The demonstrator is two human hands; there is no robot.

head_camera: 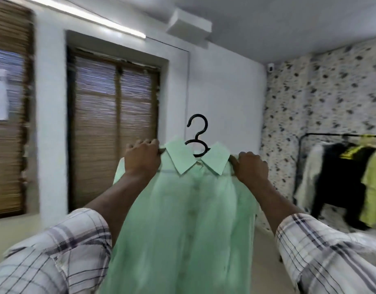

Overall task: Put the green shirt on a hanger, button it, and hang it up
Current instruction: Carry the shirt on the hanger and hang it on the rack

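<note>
The pale green shirt (189, 211) hangs on a black hanger (197, 134), held up in front of me at chest height. Its front is closed down the button line and the collar lies flat. The hanger's hook stands free above the collar. My left hand (143, 159) grips the shirt's left shoulder over the hanger arm. My right hand (251, 167) grips the right shoulder the same way. Both sleeves of my plaid shirt fill the lower corners.
A black clothes rail (339, 135) stands at the right against the spotted wall, with white, black and yellow-green garments (373, 187) hanging on it. Windows with brown blinds (115, 128) are on the left wall. The view is motion-blurred.
</note>
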